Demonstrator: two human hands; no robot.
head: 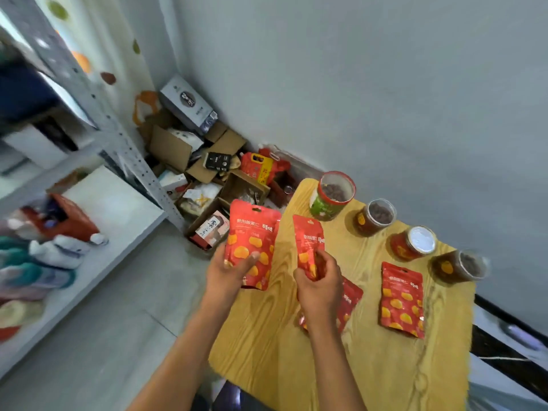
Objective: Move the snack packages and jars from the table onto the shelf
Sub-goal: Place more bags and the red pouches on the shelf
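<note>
Four jars stand in a row along the far right edge of the yellow wood-grain table [370,366]: a wide green-labelled jar [332,195] with a red rim, a dark jar [375,216], a red jar with a white lid [413,243] and another dark jar [458,266], blurred at the rim. Two red snack packets lie flat on the table: one [401,299] near the jars, one [350,301] partly hidden under the right hand. To the left, a grey metal shelf [115,209] holds soft pastel items [44,262] and a red box [68,221], all blurred. Between shelf and table, open cardboard boxes [189,155] and loose packages crowd the floor against the pale wall.

Both forearms reach forward from the near edge. The left hand [229,271] grips a red packet [252,244] by its lower part, thumb across the front, holding it upright past the table's left edge, above the floor. The right hand [321,284] pinches a second red packet [310,244] near its bottom, fingers curled round it, holding it upright and turned edge-on above the table.

All the packets are glossy flat pouches printed with orange-yellow shapes and a white top line. The jars are round with see-through walls, and dark contents show in three of them.
</note>
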